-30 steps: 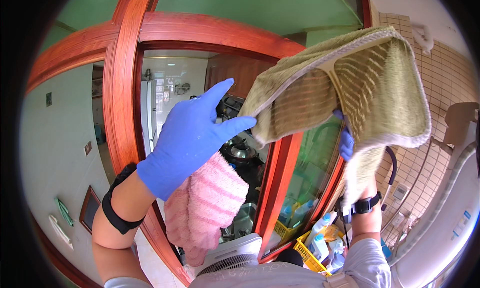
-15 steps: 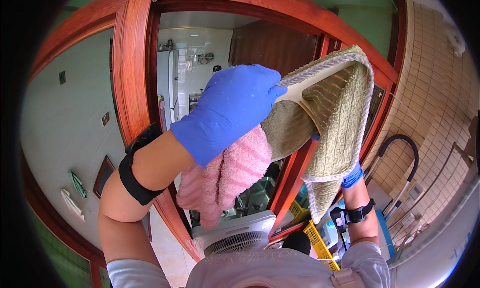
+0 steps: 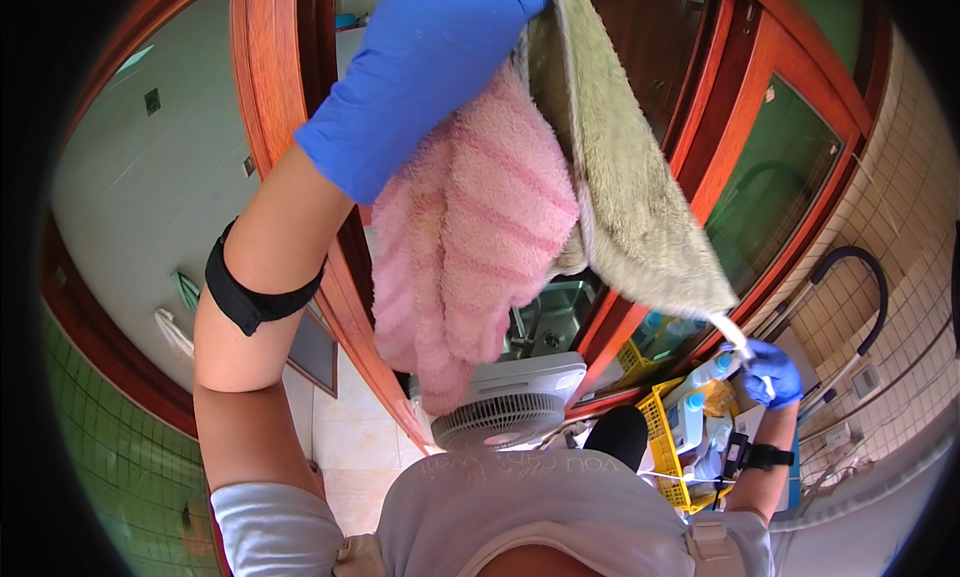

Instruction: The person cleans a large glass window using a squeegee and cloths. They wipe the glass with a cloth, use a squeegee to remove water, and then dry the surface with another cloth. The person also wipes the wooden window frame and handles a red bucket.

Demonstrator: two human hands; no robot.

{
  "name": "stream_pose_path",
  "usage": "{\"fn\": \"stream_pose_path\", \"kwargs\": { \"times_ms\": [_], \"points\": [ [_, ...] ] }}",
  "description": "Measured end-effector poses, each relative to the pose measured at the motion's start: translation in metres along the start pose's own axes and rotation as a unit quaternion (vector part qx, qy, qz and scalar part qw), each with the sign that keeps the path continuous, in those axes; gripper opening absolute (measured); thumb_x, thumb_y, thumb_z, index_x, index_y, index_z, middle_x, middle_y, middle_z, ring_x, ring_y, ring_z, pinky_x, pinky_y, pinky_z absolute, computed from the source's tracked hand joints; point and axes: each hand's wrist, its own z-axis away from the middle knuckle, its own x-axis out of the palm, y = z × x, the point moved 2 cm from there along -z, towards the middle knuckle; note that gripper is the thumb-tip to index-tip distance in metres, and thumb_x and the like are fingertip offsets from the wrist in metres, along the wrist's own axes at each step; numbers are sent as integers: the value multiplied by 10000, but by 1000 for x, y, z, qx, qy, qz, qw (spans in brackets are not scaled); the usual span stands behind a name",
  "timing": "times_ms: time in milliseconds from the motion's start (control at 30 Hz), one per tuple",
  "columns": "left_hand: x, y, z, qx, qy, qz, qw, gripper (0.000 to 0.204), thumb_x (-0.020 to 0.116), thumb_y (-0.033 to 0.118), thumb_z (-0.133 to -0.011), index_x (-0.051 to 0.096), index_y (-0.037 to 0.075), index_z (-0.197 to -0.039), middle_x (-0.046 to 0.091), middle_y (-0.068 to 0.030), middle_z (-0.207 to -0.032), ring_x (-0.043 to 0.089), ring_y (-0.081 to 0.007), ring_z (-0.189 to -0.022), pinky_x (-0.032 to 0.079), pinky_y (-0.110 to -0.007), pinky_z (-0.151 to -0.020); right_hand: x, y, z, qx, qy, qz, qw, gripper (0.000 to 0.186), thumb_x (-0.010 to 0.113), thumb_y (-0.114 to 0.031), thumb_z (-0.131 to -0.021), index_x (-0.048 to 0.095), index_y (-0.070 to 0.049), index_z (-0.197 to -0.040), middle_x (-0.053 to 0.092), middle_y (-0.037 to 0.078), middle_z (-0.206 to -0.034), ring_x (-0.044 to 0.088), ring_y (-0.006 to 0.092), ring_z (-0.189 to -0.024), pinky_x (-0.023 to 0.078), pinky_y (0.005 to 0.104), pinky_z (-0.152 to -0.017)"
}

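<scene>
High in front of me my left hand (image 3: 430, 67), in a blue glove, is closed at the upper edge of a green cloth (image 3: 630, 187) with a pale braided border. A pink striped towel (image 3: 480, 227) hangs beneath the same hand, beside the green cloth. The grip on the pink towel is not clearly visible. At lower right my right hand (image 3: 772, 374), also blue-gloved, is closed around a slim white strip-like thing (image 3: 733, 335). Its upper end meets the lower corner of the green cloth; whether it is attached I cannot tell.
A reddish wooden door frame (image 3: 268, 67) stands ahead. Below the towels sits a white fan (image 3: 500, 417), with a metal sink (image 3: 560, 312) behind. A yellow basket (image 3: 660, 447) of bottles is under my right hand. A dark-handled hose (image 3: 875, 287) leans at the tiled wall.
My left hand has risen, lifting both cloths. My right hand has come out from behind the green cloth, moving right and down with the white thing. The green cloth now hangs stretched out.
</scene>
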Motion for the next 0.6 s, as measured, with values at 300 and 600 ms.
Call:
{"fn": "stream_pose_path", "kwargs": {
  "times_ms": [300, 600],
  "points": [
    [19, -21, 12, -18, -45, -117, 992, 236, 545, 194, -869, 630, -17, -807, 552, -100, -628, 503, -138, -588, 438, -308, -577, -9, 15, 65, -278, 212, 102, 931, 546, 697, -215, -812, 495, 78, -1226, 612, 78, -793, 563, 127, -630, 431, 244, -568],
    [39, -43, 15, -27, -51, -114, 992, 189, 554, 144, -834, 598, -15, -742, 485, -114, -578, 465, -123, -568, 419, -311, -552, -99, 121, 108, -314, 246, -54, 916, 289, 634, -122, -849, 495, -10, -1077, 399, -7, -541, 360, 81, -380, 292, 222, -348]
  ]
}}
